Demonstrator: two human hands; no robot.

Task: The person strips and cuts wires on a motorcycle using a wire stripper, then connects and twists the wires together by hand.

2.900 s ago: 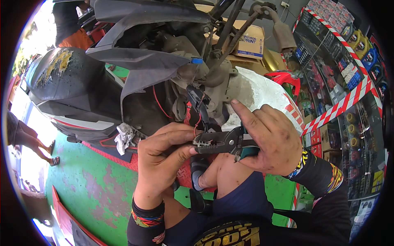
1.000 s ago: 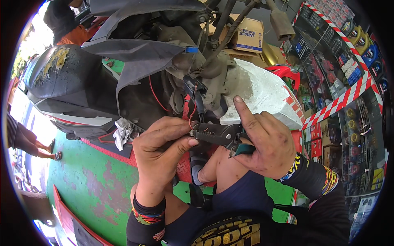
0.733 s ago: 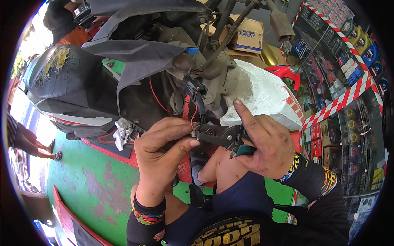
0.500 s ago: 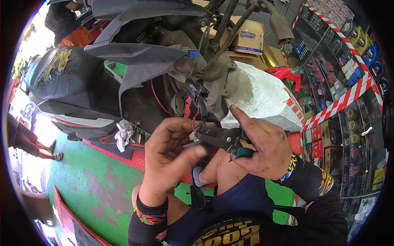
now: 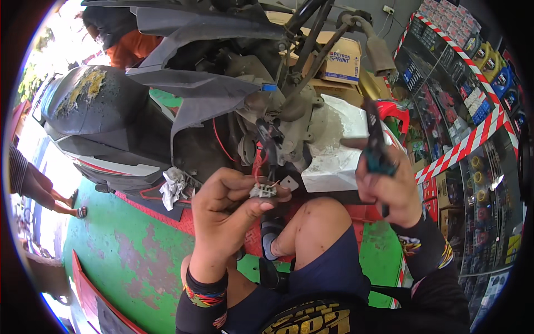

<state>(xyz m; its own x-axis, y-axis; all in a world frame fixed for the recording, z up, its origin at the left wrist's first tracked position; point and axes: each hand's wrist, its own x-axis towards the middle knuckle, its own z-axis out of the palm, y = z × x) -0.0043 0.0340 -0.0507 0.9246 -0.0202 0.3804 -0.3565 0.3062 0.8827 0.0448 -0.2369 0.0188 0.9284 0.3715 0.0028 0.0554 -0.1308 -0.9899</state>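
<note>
Pinched between the thumb and fingers of my left hand (image 5: 225, 209) is a small pale wire connector (image 5: 263, 191). Red wires (image 5: 257, 165) and dark ones run up from it toward the front of a partly stripped motorcycle (image 5: 183, 83). A short bare wire end sticks out beside the connector. My right hand (image 5: 394, 192), raised to the right and smeared by motion, grips a wire stripper (image 5: 377, 133) with dark jaws and green handles. The tool's jaws point up, over the motorcycle's white front panel (image 5: 336, 150), apart from the wires.
A crumpled white rag (image 5: 173, 186) lies on the motorcycle's footboard. Cardboard boxes (image 5: 340, 62) stand behind the front end. At right is a glass display case (image 5: 473, 167) edged with red-and-white tape. Other people (image 5: 125, 42) are at the left, and a red panel (image 5: 92, 295) rests on the green floor.
My right hand has lifted the wire stripper away from the wires, up and to the right. My left hand stays near its place, and the connector in it now shows.
</note>
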